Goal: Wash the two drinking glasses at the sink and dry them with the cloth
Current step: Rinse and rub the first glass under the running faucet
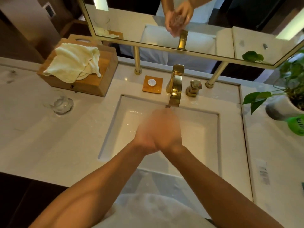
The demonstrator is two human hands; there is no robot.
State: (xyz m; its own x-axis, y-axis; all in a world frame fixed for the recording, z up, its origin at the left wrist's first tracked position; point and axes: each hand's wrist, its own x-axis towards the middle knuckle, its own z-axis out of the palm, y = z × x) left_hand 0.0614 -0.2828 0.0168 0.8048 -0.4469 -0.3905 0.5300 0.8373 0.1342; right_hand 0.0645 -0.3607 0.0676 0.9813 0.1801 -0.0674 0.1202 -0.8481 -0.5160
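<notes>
My left hand [147,137] and right hand [167,125] are blurred, pressed together over the sink [115,129] just under the gold tap [175,89]. The mirror [131,22] shows them wrapped around a clear glass [178,20]. The second glass [61,102] stands upright on the pale counter [41,137], left of the sink, near a wooden box [92,86] that carries the cream cloth [74,61]. A plant [292,76] stands at the right.

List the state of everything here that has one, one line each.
Left hand: blurred, pressed against the right hand under the faucet.
Right hand: blurred, likewise.
Held glass: visible only in the mirror, gripped between both hands.
Counter glass: upright, untouched.
Cloth: crumpled on the wooden box.
Faucet: flow unclear.
</notes>
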